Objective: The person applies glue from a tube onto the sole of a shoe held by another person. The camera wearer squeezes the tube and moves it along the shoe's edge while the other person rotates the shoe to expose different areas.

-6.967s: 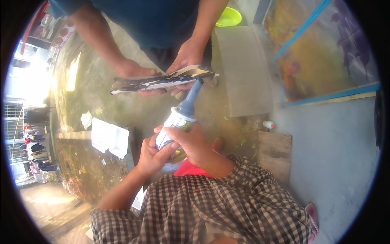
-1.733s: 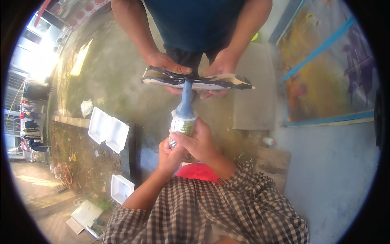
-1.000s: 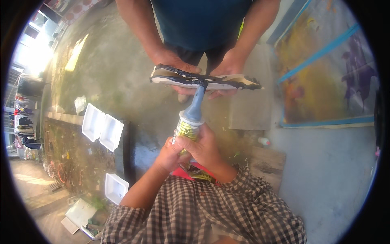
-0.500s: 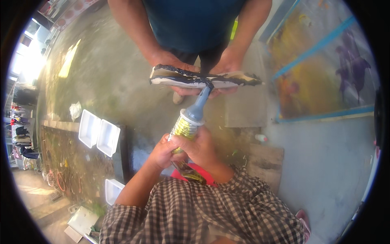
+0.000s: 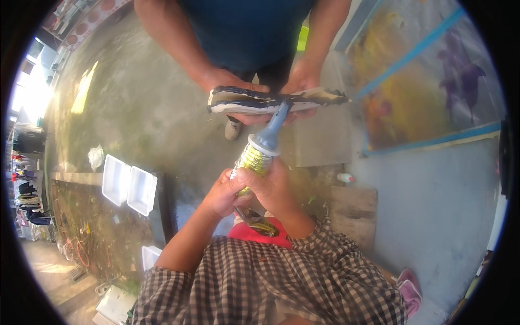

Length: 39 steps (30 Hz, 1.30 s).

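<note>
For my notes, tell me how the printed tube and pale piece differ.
The tube slants; the pale piece lies crosswise. The tube is in the person's left hand and right hand; the pale piece, in a co-worker's hands. The tube has a blue nozzle; the pale piece, dark smears. Both are held two-handed.

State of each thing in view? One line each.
Left hand: closed around tube
Right hand: closed around tube
Tube: tilted
Nozzle: on tube, tip at strip
Strip: held by co-worker, dark-smeared edges
Hinged white box: open
Small bottle: on its side
Clothes: hanging
</note>
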{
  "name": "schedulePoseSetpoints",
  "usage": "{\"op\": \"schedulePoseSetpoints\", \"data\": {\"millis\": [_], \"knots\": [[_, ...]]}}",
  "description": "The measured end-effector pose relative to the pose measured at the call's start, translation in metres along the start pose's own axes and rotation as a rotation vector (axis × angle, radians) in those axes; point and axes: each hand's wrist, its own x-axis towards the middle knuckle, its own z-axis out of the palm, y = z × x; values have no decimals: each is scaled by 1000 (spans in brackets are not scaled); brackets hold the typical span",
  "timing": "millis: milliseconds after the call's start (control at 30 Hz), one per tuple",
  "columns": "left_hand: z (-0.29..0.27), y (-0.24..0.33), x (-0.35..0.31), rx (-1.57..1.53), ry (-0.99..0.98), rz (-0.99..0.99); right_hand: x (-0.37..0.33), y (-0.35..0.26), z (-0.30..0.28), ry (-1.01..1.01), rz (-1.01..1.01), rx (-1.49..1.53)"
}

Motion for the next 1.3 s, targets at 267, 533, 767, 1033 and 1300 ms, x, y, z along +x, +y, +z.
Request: {"op": "schedulePoseSetpoints", "data": {"millis": [267, 533, 767, 1033, 1300], "knots": [[-9, -8, 12, 21, -25, -51, 0, 7, -7, 79, -24, -11], [-17, -8, 13, 17, -28, -25, 2, 10, -2, 81, -22, -27], [-21, 5, 4, 99, 5, -19, 1, 25, 5, 68, -51, -11], [-27, 14, -1, 185, 41, 24, 2, 29, 14, 21, -18, 138], [-31, 24, 5, 265, 17, 15, 8, 27, 19, 40, -76, 154]]}}
